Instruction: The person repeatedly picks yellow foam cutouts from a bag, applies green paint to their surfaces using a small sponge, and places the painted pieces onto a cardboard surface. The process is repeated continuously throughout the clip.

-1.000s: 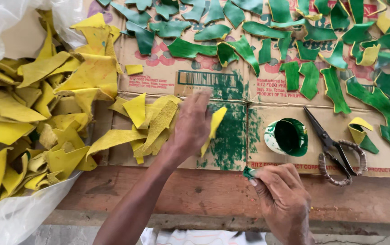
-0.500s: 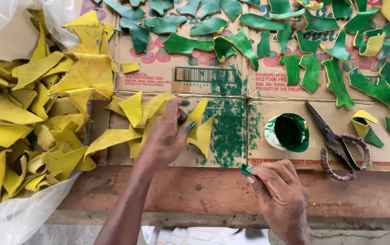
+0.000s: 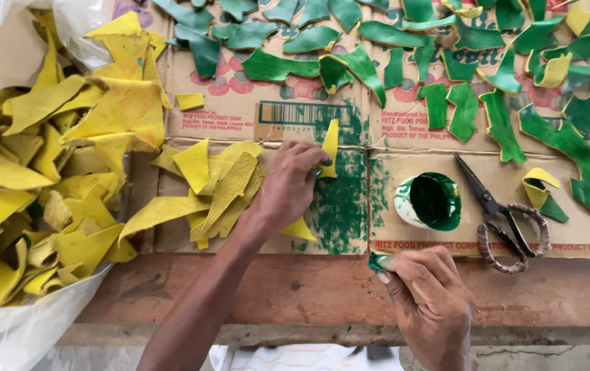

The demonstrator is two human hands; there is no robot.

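Observation:
My left hand [image 3: 287, 189] pinches a curved yellow piece [image 3: 329, 148] and holds it over the green-stained patch of cardboard [image 3: 343, 199]. A second yellow end shows under the wrist. My right hand [image 3: 429, 302] rests at the wooden table edge, closed on a small green-soaked sponge [image 3: 379, 262]. A small cup of green paint [image 3: 431, 201] stands just above the right hand. A loose heap of yellow pieces [image 3: 206, 182] lies left of the left hand.
Scissors with wrapped handles [image 3: 504, 216] lie right of the cup. Many green-painted pieces [image 3: 501, 117] dry across the far cardboard. A clear plastic bag of yellow pieces [image 3: 27, 185] fills the left side. A half-painted piece [image 3: 542, 189] lies by the scissors.
My left hand reached into the yellow heap, took one piece, and has brought it right over the green-stained patch. The right hand has stayed at the table edge.

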